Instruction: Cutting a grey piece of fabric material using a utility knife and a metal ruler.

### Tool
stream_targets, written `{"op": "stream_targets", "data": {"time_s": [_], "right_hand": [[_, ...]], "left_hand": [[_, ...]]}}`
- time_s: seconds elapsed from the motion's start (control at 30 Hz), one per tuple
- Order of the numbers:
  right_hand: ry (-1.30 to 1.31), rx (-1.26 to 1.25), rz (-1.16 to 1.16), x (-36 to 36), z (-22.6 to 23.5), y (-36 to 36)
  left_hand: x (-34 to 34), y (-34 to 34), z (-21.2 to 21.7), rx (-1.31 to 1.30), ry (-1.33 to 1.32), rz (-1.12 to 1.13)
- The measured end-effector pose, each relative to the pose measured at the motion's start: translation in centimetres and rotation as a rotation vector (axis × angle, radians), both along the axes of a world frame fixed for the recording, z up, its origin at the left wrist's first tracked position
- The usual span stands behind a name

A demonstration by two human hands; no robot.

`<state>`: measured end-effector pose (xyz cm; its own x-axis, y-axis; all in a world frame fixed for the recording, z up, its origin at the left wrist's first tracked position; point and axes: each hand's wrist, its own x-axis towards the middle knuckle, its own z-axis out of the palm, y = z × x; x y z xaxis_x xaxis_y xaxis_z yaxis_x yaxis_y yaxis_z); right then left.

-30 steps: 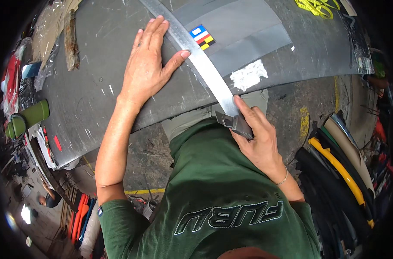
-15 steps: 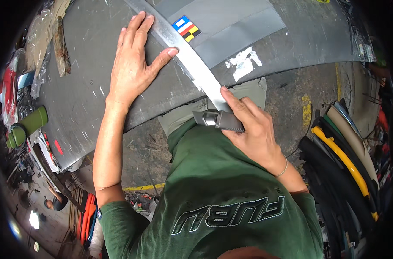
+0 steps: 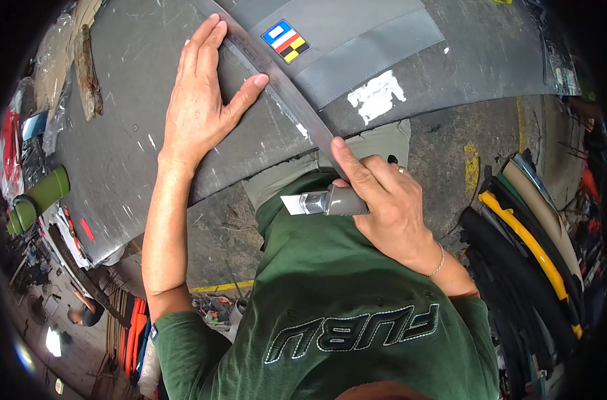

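My left hand (image 3: 200, 110) lies flat on the dark worktable (image 3: 137, 167), fingers stretched and thumb apart, its fingertips and thumb tip at the left edge of a long metal ruler (image 3: 290, 93). The ruler runs slantwise from the far edge of view toward my body. At its near end is my right hand (image 3: 393, 200), with the index finger along the metal and a utility knife (image 3: 347, 201) gripped in the same hand. The knife's broad blade points left, over my shirt. Right of the ruler lies a grey sheet (image 3: 367, 53) bearing a colourful rectangular patch (image 3: 285, 41).
White scraped marks (image 3: 377, 97) show on the tabletop near its front edge. A stick (image 3: 88, 80) and clear plastic lie at the left. Rolls of material (image 3: 523, 233) stand on the right, and a green roll (image 3: 47, 190) at the left. Another person (image 3: 88, 311) is at lower left.
The ruler's near end has shifted slightly left and its face looks darker. My right hand has turned a little, bringing the knife lower and left, blade more visible. My left hand has barely moved.
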<state>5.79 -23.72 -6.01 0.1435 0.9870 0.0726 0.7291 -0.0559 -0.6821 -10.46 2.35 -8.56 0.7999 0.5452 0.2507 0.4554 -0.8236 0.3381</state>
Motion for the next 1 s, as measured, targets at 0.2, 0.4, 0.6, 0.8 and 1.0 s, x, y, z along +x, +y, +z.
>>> {"op": "stream_targets", "data": {"time_s": [0.2,0.4,0.6,0.8,1.0], "right_hand": [[0.023,0.013,-0.002,0.1,-0.3,0.0],[0.062,0.001,-0.049,0.1,-1.0,0.2],[0.08,0.021,-0.052,0.3,-1.8,0.1],[0.122,-0.026,-0.07,0.4,-1.3,0.4],[0.147,-0.042,-0.08,0.3,-1.2,0.5]], "left_hand": [[0.1,-0.2,0.1,0.005,0.024,0.008],[0.3,-0.5,0.4,-0.055,0.0,0.009],[0.3,-0.5,0.5,-0.06,0.015,0.021],[0.1,-0.4,0.2,-0.049,0.014,0.014],[0.1,-0.3,0.1,-0.028,0.022,0.016]]}}
